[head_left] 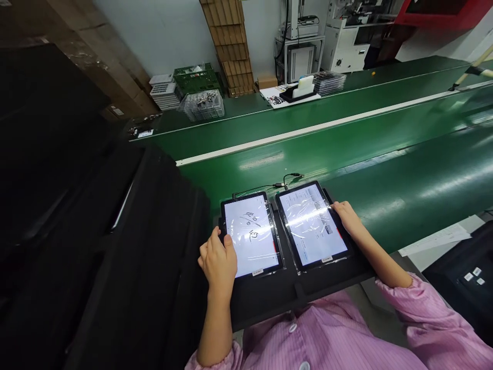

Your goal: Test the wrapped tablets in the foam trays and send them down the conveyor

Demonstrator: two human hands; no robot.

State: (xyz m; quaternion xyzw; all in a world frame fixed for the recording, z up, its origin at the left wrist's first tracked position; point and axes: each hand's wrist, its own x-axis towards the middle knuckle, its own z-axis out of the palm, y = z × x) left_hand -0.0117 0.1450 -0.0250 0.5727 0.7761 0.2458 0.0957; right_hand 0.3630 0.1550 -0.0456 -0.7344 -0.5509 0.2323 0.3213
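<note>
Two tablets with lit screens lie side by side in a black foam tray (265,300) in front of me. The left tablet (248,252) shows handwritten black strokes on white. On the right tablet (308,239) there is a page of small text, crossed by a bright glare. Clear film covers both. My left hand (217,259) is closed round the tray's left side, its thumb by the left tablet's edge. At the opposite side, my right hand (346,218) grips the tray's right edge, fingertips close to the right tablet. Short black cables (285,184) lie at the tablets' far ends.
Stacked black foam trays (154,246) rise close on my left. A green conveyor belt (416,174) runs beyond the tray. Along the far ledge stand a green crate (196,79), a clear bin (204,105) and a stack of flat panels (329,82). Papers (439,239) lie at right.
</note>
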